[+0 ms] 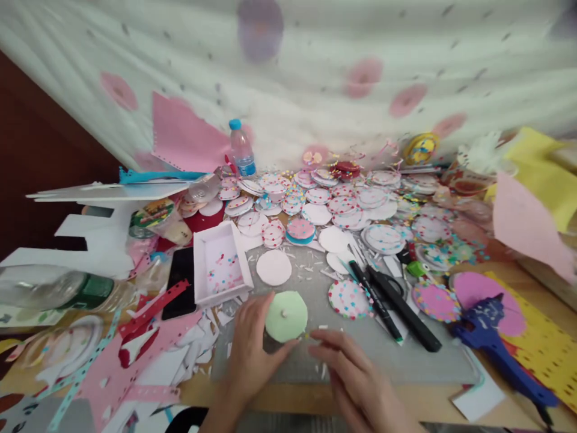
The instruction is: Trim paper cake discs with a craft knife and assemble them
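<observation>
My left hand [250,355] grips a round light-green foam disc [286,314] with a small white pin at its centre, holding it tilted just above a grey mat [406,361]. My right hand [351,376] hovers low beside the disc, its fingers pinched together near the disc's lower right edge; whether it holds anything tiny I cannot tell. Paper scraps lie around both hands.
A white tray [220,264] with confetti stands left of centre beside a black phone [180,288]. Several decorated paper circles [342,207] cover the back. Black markers [392,300], scissors, a blue hole punch [496,343], a water bottle [242,147] and pink paper strips [148,313] surround the mat.
</observation>
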Demonstrator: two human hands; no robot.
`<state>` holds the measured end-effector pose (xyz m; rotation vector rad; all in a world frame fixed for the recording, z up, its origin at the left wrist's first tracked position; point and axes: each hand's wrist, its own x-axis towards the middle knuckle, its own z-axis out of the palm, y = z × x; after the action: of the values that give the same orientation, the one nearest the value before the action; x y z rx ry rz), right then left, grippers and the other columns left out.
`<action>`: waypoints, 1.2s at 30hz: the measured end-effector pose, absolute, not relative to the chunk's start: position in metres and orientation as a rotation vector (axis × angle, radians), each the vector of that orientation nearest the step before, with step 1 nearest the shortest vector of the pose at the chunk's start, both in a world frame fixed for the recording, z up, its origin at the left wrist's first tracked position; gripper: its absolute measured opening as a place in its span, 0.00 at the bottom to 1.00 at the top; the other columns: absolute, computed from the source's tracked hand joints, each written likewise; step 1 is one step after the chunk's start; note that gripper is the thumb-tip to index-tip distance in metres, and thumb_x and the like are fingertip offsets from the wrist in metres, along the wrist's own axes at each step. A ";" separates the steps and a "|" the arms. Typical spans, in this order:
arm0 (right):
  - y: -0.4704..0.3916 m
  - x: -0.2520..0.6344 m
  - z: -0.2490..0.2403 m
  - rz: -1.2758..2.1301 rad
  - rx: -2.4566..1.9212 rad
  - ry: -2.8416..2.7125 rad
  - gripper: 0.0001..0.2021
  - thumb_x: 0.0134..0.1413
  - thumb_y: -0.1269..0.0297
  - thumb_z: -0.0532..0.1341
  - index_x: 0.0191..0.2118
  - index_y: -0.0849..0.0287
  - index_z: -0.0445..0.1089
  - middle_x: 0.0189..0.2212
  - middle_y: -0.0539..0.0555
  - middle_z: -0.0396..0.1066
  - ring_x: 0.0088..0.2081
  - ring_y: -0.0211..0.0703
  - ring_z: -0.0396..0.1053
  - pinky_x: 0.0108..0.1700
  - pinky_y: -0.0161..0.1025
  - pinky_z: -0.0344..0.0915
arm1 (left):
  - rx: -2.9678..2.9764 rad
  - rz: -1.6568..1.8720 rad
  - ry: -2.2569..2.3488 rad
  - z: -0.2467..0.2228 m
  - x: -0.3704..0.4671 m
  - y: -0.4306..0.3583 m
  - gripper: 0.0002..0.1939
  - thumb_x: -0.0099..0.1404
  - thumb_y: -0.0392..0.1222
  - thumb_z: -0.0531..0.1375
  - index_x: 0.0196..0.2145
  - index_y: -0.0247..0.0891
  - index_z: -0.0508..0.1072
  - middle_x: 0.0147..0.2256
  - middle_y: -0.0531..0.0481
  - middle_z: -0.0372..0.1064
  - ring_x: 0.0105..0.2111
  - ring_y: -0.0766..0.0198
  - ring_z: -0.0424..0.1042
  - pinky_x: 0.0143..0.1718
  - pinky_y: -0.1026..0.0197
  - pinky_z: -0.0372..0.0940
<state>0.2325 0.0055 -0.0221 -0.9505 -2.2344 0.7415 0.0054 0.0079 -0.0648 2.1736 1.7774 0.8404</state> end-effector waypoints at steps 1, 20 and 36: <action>0.004 0.244 -0.005 0.747 -0.901 -2.293 0.24 0.54 0.79 0.52 0.55 0.53 0.63 0.50 0.60 0.71 0.50 0.46 0.72 0.46 0.36 0.75 | 2.160 0.885 1.794 -0.063 0.005 0.009 0.37 0.58 0.46 0.66 0.61 0.41 0.55 0.52 0.39 0.67 0.53 0.47 0.67 0.54 0.43 0.62; 0.109 0.321 0.028 0.603 -1.301 -2.141 0.11 0.64 0.57 0.55 0.45 0.54 0.70 0.38 0.57 0.75 0.39 0.46 0.73 0.40 0.41 0.70 | 2.092 0.788 1.622 -0.064 0.004 0.006 0.39 0.57 0.42 0.67 0.62 0.42 0.55 0.54 0.41 0.67 0.53 0.50 0.68 0.54 0.45 0.64; 0.112 0.334 0.028 0.516 -1.348 -2.093 0.10 0.62 0.55 0.55 0.42 0.50 0.70 0.37 0.54 0.76 0.37 0.50 0.75 0.39 0.45 0.72 | 2.027 0.716 1.587 -0.068 0.007 0.027 0.40 0.58 0.41 0.67 0.64 0.42 0.54 0.59 0.38 0.64 0.59 0.46 0.64 0.57 0.41 0.63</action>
<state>0.3345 0.1119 0.0281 -1.3478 -2.0930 0.5160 0.0066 0.0265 -0.0677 2.0267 1.5865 0.7159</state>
